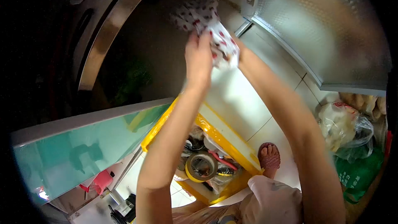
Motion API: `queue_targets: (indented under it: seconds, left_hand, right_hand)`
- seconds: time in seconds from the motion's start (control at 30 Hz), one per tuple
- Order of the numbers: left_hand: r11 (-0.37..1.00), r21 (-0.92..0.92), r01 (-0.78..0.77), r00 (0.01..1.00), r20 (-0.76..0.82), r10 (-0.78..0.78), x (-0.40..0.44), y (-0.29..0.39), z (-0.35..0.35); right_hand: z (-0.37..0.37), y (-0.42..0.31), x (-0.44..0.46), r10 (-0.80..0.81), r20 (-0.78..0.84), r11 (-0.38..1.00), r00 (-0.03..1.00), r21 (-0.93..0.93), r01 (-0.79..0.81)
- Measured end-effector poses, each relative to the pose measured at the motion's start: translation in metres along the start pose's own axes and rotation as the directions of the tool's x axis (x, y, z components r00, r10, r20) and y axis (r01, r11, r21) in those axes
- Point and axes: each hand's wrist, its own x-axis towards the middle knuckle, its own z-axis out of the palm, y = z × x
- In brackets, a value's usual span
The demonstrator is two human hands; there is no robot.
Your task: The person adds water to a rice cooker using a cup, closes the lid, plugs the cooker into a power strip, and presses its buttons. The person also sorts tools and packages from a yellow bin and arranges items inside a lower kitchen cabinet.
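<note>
A white cloth with dark red spots [222,37] hangs between my two hands in front of the dark cabinet opening. My left hand [199,54] has its fingers closed on the cloth's near left side. At the cloth's right edge is my right hand [237,52], mostly hidden behind the fabric, so its fingers do not show. The far part of the cloth is blurred and reaches into the dark opening. Below my forearms stands a drawer with yellow edges [232,146], holding a roll of tape [201,167], a red-handled item [223,160] and other small things.
A greenish glass door [91,153] stands open at the left, and a frosted glass door [319,29] at the upper right. Plastic bags [342,128] and a green bag [358,172] lie at the right. My sandalled foot [269,157] is on the tiles.
</note>
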Motion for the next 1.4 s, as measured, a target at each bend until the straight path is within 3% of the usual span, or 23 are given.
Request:
queue_targets:
  seconds: [0.07, 0.13, 0.17, 0.2, 0.23, 0.27, 0.3, 0.43, 0.5, 0.6, 0.67, 0.77, 0.83, 0.87, 0.9, 0.93, 1.0, 1.1, 1.13, 1.2, 1.3, 1.37, 1.4]
  left_hand:
    - [0.995, 0.044, 0.092, 0.996, -0.001, -0.092, 0.038, -0.006, 0.005]
    - [0.988, 0.029, 0.149, 0.985, -0.087, -0.146, 0.070, -0.018, 0.010]
    - [0.983, 0.072, 0.167, 0.984, -0.083, -0.161, 0.082, -0.028, 0.008]
    - [0.976, 0.113, 0.186, 0.981, -0.077, -0.178, 0.093, -0.042, 0.005]
    - [0.966, 0.156, 0.206, 0.978, -0.067, -0.198, 0.100, -0.050, 0.004]
    - [0.973, 0.087, 0.213, 0.977, -0.014, -0.212, 0.099, -0.051, 0.004]
    - [0.975, 0.020, 0.223, 0.974, 0.042, -0.223, 0.095, -0.050, 0.004]
    - [0.934, 0.017, 0.356, 0.932, 0.072, -0.356, 0.062, -0.016, 0.011]
    - [0.867, -0.076, 0.493, 0.860, 0.195, -0.472, 0.068, -0.019, 0.007]
    - [0.933, 0.073, 0.353, 0.935, 0.008, -0.354, 0.080, -0.036, 0.004]
    - [0.973, 0.011, 0.229, 0.973, -0.013, -0.229, 0.089, -0.041, -0.001]
    - [0.993, -0.095, 0.072, 0.995, -0.056, -0.077, 0.120, -0.068, 0.003]
    - [0.993, 0.118, -0.018, 0.998, -0.051, 0.024, 0.134, -0.057, 0.010]
    - [0.973, 0.223, -0.060, 0.997, -0.040, 0.071, 0.139, -0.052, 0.014]
    - [0.999, -0.047, 0.020, 1.000, -0.012, -0.021, 0.153, -0.057, 0.015]
    - [0.992, -0.086, 0.093, 0.995, 0.049, -0.089, 0.171, -0.062, 0.010]
    - [0.959, -0.155, 0.237, 0.961, 0.179, -0.209, 0.213, -0.072, -0.004]
    - [0.978, 0.137, 0.160, 0.986, 0.032, -0.166, 0.218, -0.072, 0.003]
    - [0.959, 0.259, 0.119, 0.993, -0.054, -0.108, 0.209, -0.069, 0.007]
    - [0.884, 0.467, -0.038, 0.999, 0.049, 0.017, 0.167, -0.044, 0.004]
    - [0.834, 0.537, -0.128, 0.989, 0.132, 0.067, 0.090, -0.011, -0.007]
    - [0.745, 0.647, -0.166, 0.981, 0.187, 0.057, 0.044, 0.006, -0.027]
    - [0.707, 0.697, -0.123, 0.980, 0.199, -0.026, 0.015, 0.023, -0.045]
  right_hand:
    - [0.019, -0.019, 0.032, -0.099, -0.449, 0.973, 0.888, -0.231, -0.008]
    - [0.000, -0.024, 0.057, -0.039, -0.468, 0.998, 0.883, -0.059, 0.012]
    - [-0.082, -0.017, 0.083, -0.096, -0.406, 0.985, 0.909, -0.169, 0.028]
    - [-0.061, -0.014, 0.072, -0.340, -0.417, 0.750, 0.843, -0.660, -0.024]
    - [-0.018, -0.010, 0.045, -0.554, -0.289, 0.298, 0.781, -0.945, -0.139]
    - [0.010, -0.012, 0.030, -0.668, -0.060, -0.229, 0.742, -0.932, -0.282]
    - [0.009, -0.023, 0.024, -0.602, -0.003, -0.318, 0.799, -0.916, -0.243]
    - [0.037, -0.034, 0.009, -0.654, -0.252, 0.066, 0.714, -0.958, -0.278]
    - [0.024, -0.038, 0.011, -0.665, -0.118, -0.066, 0.738, -0.974, -0.215]
    - [0.007, -0.041, 0.011, -0.630, 0.138, -0.359, 0.764, -0.924, -0.130]
    - [0.009, -0.036, 0.006, -0.596, 0.254, -0.553, 0.761, -0.818, -0.159]
    - [0.013, -0.025, -0.001, -0.556, 0.250, -0.508, 0.793, -0.857, -0.087]
    - [0.027, -0.015, -0.009, -0.516, 0.230, -0.490, 0.825, -0.870, -0.063]
    - [0.022, -0.016, -0.002, -0.518, 0.311, -0.605, 0.797, -0.792, -0.084]
    - [0.014, -0.015, 0.006, -0.510, 0.384, -0.701, 0.769, -0.704, -0.114]
    - [0.009, -0.014, 0.014, -0.490, 0.455, -0.783, 0.743, -0.604, -0.146]
    - [0.005, -0.022, 0.037, -0.503, 0.281, -0.721, 0.817, -0.658, -0.218]
    - [0.013, -0.037, 0.056, -0.386, 0.030, -0.708, 0.922, -0.650, -0.276]
    - [0.007, -0.042, 0.058, -0.369, 0.079, -0.711, 0.926, -0.666, -0.227]
    - [-0.007, -0.042, 0.057, -0.332, 0.175, -0.704, 0.927, -0.700, -0.121]
    - [0.049, -0.021, 0.003, -0.483, 0.143, -0.788, 0.864, -0.502, -0.358]
    - [0.059, 0.004, -0.036, -0.401, 0.230, -0.674, 0.887, -0.730, -0.115]
    - [0.069, 0.015, -0.055, -0.277, 0.041, -0.515, 0.960, -0.850, -0.112]
